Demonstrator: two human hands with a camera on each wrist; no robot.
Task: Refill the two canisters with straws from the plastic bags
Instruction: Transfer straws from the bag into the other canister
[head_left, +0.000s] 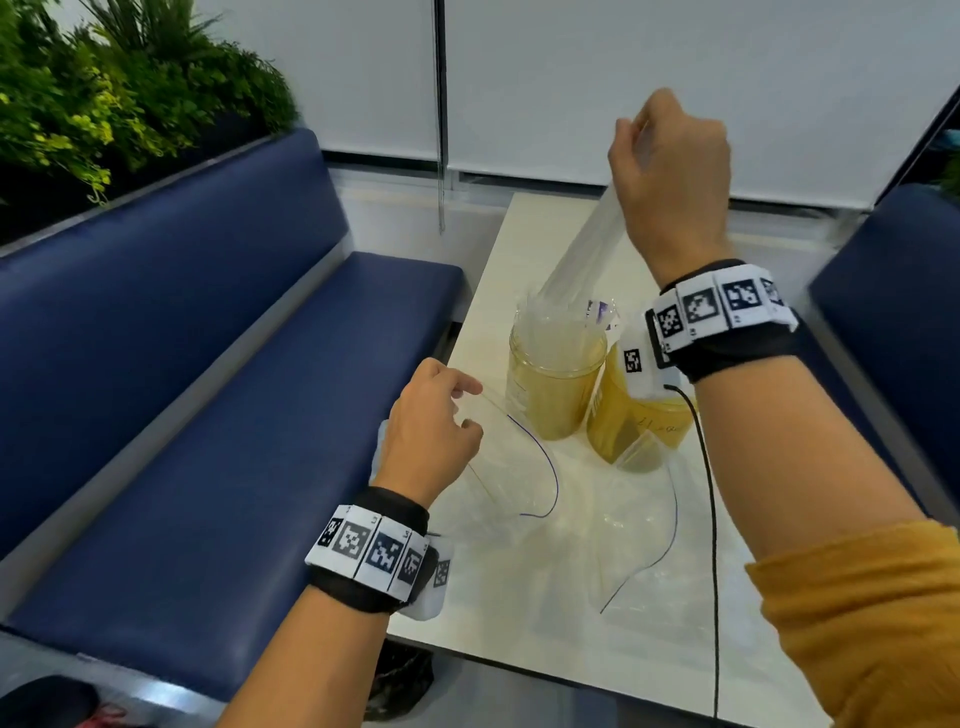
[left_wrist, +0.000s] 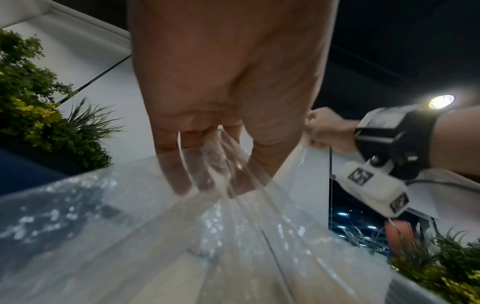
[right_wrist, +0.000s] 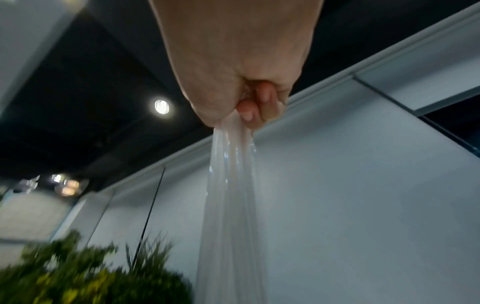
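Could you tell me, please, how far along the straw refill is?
Partly done. The far canister already holds straws above its rim. In hand: the right hand grips a bundle of straws whose lower ends reach that canister, while the left hand pinches a plastic bag. Left: the near canister, whose opening the wrist hides, so its fill is unclear.

Each forearm is bare near the wrist. A black wristband (head_left: 737, 358) wraps the right wrist, ringed by white square tiles (head_left: 722, 304) printed with black-and-white codes. A white camera block (left_wrist: 374, 189) with the same codes hangs under it, and a thin black cable (head_left: 709, 499) trails from it. A mustard-yellow sleeve (head_left: 862, 618) covers the right forearm. The left wrist wears a matching black band (head_left: 363, 577) with coded tiles (head_left: 371, 551).
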